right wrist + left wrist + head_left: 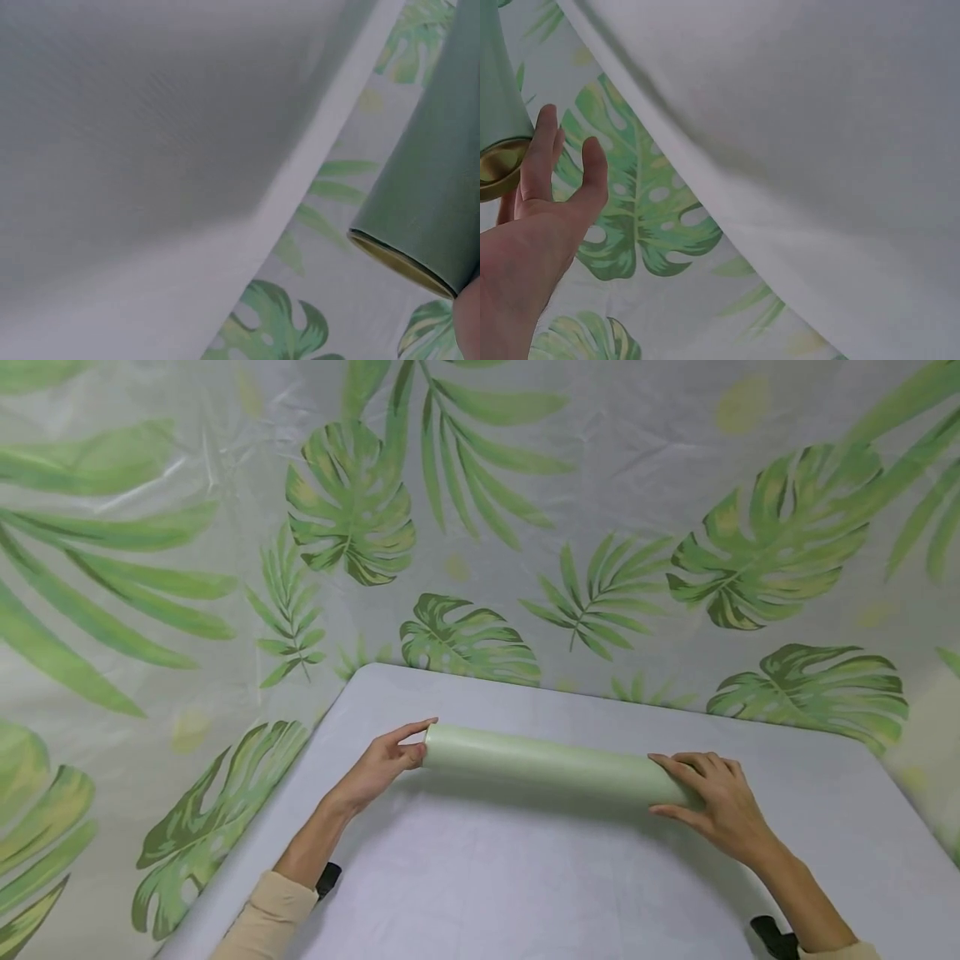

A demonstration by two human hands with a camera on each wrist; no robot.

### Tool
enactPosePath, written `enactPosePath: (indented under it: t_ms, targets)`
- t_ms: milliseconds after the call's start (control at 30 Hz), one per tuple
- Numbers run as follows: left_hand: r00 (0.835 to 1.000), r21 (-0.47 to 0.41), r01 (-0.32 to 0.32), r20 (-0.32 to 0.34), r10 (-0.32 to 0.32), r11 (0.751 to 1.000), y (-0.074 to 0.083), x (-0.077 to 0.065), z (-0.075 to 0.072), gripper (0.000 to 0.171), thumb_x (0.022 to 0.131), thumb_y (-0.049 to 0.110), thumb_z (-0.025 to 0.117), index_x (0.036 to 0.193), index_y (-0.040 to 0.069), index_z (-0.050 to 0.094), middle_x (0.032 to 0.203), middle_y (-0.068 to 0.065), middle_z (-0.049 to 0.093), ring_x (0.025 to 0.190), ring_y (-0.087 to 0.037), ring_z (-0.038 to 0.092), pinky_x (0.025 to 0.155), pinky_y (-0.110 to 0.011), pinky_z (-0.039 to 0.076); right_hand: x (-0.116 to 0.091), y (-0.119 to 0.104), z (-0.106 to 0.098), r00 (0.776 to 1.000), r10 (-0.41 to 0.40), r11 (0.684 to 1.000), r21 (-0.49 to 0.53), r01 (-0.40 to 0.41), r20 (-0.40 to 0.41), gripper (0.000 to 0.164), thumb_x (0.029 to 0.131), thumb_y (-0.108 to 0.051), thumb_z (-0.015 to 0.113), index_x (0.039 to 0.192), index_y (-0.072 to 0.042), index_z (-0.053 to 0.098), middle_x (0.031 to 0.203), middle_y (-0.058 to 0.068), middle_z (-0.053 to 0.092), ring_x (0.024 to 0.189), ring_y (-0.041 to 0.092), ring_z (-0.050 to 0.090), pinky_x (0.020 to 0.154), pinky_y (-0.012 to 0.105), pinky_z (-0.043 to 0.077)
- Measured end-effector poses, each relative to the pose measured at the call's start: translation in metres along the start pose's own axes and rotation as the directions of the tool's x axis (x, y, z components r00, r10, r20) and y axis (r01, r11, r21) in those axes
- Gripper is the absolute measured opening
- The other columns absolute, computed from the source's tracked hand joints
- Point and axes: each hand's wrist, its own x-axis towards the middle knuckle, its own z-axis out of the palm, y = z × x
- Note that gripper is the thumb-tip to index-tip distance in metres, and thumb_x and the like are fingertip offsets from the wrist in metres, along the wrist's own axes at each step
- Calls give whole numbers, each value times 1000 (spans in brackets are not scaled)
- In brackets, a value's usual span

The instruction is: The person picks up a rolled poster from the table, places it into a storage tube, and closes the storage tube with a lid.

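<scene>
A long pale green roll [540, 764] is held nearly level above the white table, its right end slightly lower in the head view. My left hand [378, 768] holds its left end, with thumb and fingers at the rim. In the left wrist view that end of the roll [499, 82] shows a yellowish-brown hollow opening. Near the other end, my right hand [723, 802] grips the roll, fingers over the top and thumb below. The right wrist view shows the roll's open end [427, 180], with only a bit of the right hand [469, 322] at the frame edge.
Beneath the roll is a white-covered table [510, 885] with rounded far corners. A pale curtain or sheet with green leaf prints [480, 560] rises behind the table and along its left side. Dark straps [327, 881] sit at the wrists, near beige sleeves [270, 910].
</scene>
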Motion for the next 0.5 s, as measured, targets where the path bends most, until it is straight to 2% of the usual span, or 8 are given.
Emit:
enactPosePath:
  t_ms: [267,367,500]
  targets:
    - [998,34,61,15,-61,998,-7,-5,-4,55,110,28,53,162,20,37,151,-19,55,128,-18,60,113,-54,45,6,3,6,999,23,1000,-16,-23,43,83,61,-28,96,138,-20,67,117,10,68,106,32,60,89,51,37]
    - [996,47,85,23,-86,995,-7,-1,-5,57,109,31,54,162,22,37,156,-17,49,130,-24,56,110,-53,49,7,3,7,998,52,998,-20,-51,44,83,59,-28,97,137,-21,68,116,10,69,105,33,61,88,50,37]
    - [995,62,99,14,-100,993,-6,5,-7,59,105,31,62,160,22,41,152,-18,52,129,-29,58,107,-50,51,8,3,8,994,96,995,6,-97,54,81,59,-27,98,134,-22,69,114,9,69,104,33,62,86,48,36]
